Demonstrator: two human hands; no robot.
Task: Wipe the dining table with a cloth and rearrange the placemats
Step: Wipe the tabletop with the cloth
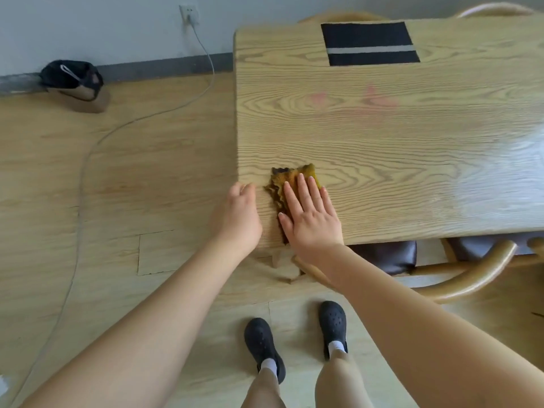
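Observation:
A light wooden dining table (382, 136) fills the right half of the view. A mustard-yellow cloth (290, 179) lies flat near the table's near left corner. My right hand (309, 213) presses flat on the cloth with fingers spread. My left hand (238, 213) rests at the table's left edge just beside the cloth, fingers curled, with nothing seen in it. One black placemat with a grey stripe (369, 44) lies at the far edge of the table. Faint pink marks (374, 98) show on the wood in front of it.
A wooden chair with a dark cushion (391, 257) is tucked under the near edge. More chair backs (497, 8) stand behind the table. On the floor, a cable (88, 160) runs from a wall socket, and a black bag on a stool (73, 81) sits by the wall.

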